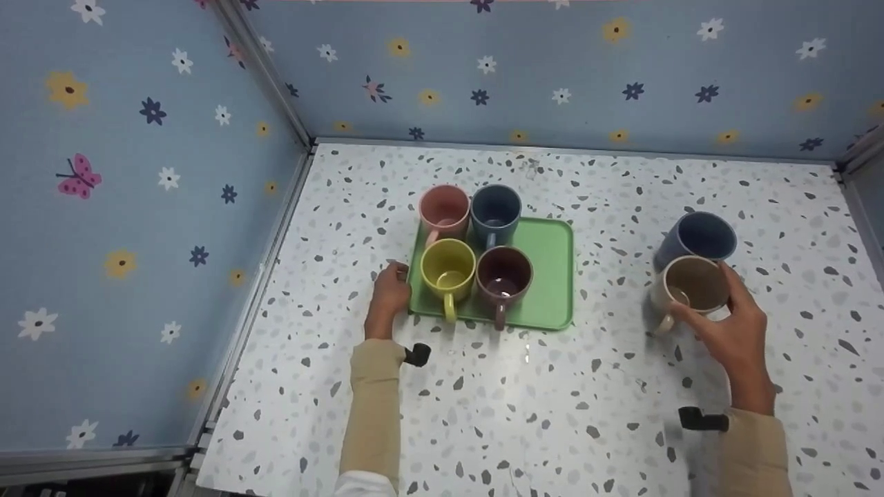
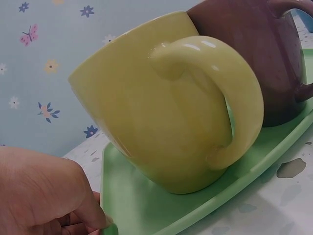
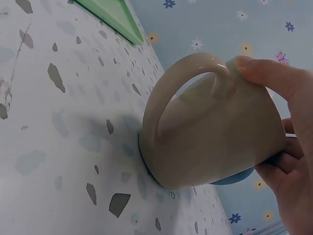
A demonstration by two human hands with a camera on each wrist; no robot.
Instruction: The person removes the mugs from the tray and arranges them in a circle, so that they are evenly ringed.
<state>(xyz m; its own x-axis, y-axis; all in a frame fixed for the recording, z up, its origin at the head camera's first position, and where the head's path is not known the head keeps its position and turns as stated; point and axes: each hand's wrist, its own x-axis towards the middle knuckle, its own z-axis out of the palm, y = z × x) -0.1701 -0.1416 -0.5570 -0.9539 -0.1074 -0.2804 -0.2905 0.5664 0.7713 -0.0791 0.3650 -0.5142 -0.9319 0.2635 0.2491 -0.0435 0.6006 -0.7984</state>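
Note:
On the left, my left hand grips the edge of a green tray; in the left wrist view its thumb lies at the tray's corner. The tray carries a pink mug, a blue mug, a yellow mug and a maroon mug, packed close together toward its left. Off to the right, my right hand holds a beige mug by its sides, thumb near the handle and fingers round the far side. Directly behind it stands a second blue mug, partly hidden.
The speckled white table meets a flowered blue wall at the back and another flowered panel on the left. A metal frame strip runs along the left edge. Bare green surface shows on the tray's right side.

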